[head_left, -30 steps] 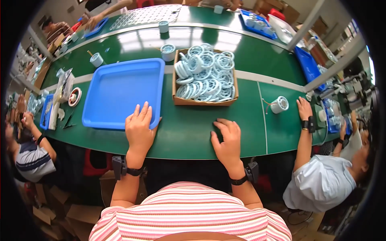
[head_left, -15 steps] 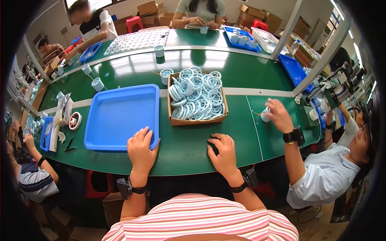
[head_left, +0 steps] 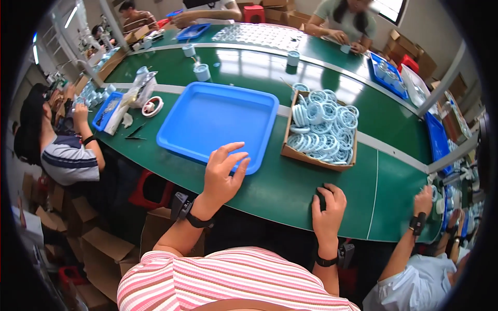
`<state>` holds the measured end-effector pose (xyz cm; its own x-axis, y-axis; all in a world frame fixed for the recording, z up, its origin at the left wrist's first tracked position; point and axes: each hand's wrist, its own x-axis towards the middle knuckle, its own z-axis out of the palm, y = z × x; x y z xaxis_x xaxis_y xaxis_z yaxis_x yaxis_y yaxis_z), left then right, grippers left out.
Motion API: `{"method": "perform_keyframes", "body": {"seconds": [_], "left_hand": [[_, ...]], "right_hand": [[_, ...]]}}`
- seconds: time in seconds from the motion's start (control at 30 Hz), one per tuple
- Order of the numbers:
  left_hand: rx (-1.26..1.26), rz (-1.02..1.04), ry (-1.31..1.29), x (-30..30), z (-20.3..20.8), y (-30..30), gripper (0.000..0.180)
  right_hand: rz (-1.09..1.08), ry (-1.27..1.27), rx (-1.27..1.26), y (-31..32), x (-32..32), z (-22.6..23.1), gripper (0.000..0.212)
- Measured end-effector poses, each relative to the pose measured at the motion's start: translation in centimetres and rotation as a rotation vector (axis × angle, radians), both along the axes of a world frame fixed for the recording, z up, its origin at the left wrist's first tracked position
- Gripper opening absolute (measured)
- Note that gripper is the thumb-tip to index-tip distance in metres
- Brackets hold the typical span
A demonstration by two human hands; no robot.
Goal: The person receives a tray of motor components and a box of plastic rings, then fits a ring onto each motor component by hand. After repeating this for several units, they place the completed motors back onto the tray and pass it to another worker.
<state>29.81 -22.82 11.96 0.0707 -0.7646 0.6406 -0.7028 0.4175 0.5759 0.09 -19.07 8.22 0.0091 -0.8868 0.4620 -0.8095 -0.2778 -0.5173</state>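
Note:
My left hand (head_left: 222,179) is raised over the near right corner of an empty blue tray (head_left: 174,111), its fingers spread and nothing in it. My right hand (head_left: 329,212) lies at the front of the green table, fingers loosely bent and thumb apart, holding nothing. Beyond it stands an open cardboard box (head_left: 317,161) heaped with pale blue plastic rings (head_left: 322,124), several with spokes. Just behind the box, partly hidden by it, is a pale blue cup-shaped part (head_left: 299,88).
Left of the tray lie a white ring-shaped part (head_left: 152,106), dark tweezers (head_left: 136,132) and a small blue tray (head_left: 108,112) of small parts. Cup-shaped parts (head_left: 202,72) stand farther back. On the right, a co-worker's hand (head_left: 423,201) works near the table edge. Others sit left and opposite.
The view has swung left, so the table's things sit farther right. My left hand has lifted off the tray's rim, fingers spreading. The co-worker's hand on the right has moved away from me.

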Motion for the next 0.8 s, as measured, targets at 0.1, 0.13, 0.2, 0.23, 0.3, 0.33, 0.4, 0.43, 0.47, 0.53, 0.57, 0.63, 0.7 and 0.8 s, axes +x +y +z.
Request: {"method": "perform_keyframes", "body": {"seconds": [0.1, 0.13, 0.2, 0.23, 0.3, 0.33, 0.4, 0.43, 0.47, 0.53, 0.57, 0.63, 0.7, 0.8], "left_hand": [[0.007, 0.048, -0.344, 1.6, 3.9, -0.4, 0.022], [0.015, 0.073, -0.352, 2.6, 4.5, -0.8, 0.022], [0.044, 0.192, -0.568, 5.5, 5.4, -3.4, 0.021], [0.053, 0.235, -0.616, 7.3, 5.7, -5.3, 0.022], [0.156, 0.283, -0.631, 10.8, 5.8, -10.3, 0.024], [0.246, 0.296, -0.596, 12.5, 5.7, -13.3, 0.026], [0.409, 0.342, -0.533, 14.9, 5.1, -19.1, 0.032], [0.399, 0.339, -0.532, 15.9, 4.5, -21.5, 0.032], [0.406, 0.385, -0.498, 16.4, 3.4, -23.9, 0.043], [0.401, 0.448, -0.463, 17.8, 1.3, -27.7, 0.054], [0.435, 0.423, -0.432, 18.7, 0.5, -29.1, 0.064], [0.505, 0.394, -0.357, 19.4, -1.2, -31.1, 0.076], [0.477, 0.408, -0.308, 19.2, -2.5, -32.2, 0.077], [0.348, 0.431, -0.250, 17.1, -2.5, -32.0, 0.071]], "right_hand": [[0.010, 0.006, -0.008, -0.3, 0.0, 0.1, 0.022], [0.011, 0.013, -0.004, -0.1, 0.1, 0.2, 0.022], [0.030, 0.006, 0.000, 0.2, 0.1, 0.5, 0.022], [0.034, 0.002, -0.002, 0.2, 0.2, 0.7, 0.022], [0.032, -0.001, -0.015, 0.1, 0.4, 0.8, 0.022], [0.040, -0.007, -0.014, 0.0, 0.4, 0.6, 0.021], [0.048, -0.022, -0.006, 0.2, 0.1, 0.3, 0.021], [0.043, -0.021, -0.015, 0.2, 0.1, 0.4, 0.021], [0.030, -0.018, 0.000, 0.4, -0.1, 0.3, 0.022], [0.029, -0.019, 0.016, 0.3, -0.1, 0.4, 0.022], [0.043, -0.025, 0.004, 0.2, 0.0, 0.3, 0.022], [0.026, -0.029, 0.018, 0.4, 0.0, 0.0, 0.022], [0.055, -0.033, 0.019, 0.0, -0.1, -0.1, 0.022], [0.019, -0.018, 0.070, 0.2, -0.3, -0.2, 0.022]]}}
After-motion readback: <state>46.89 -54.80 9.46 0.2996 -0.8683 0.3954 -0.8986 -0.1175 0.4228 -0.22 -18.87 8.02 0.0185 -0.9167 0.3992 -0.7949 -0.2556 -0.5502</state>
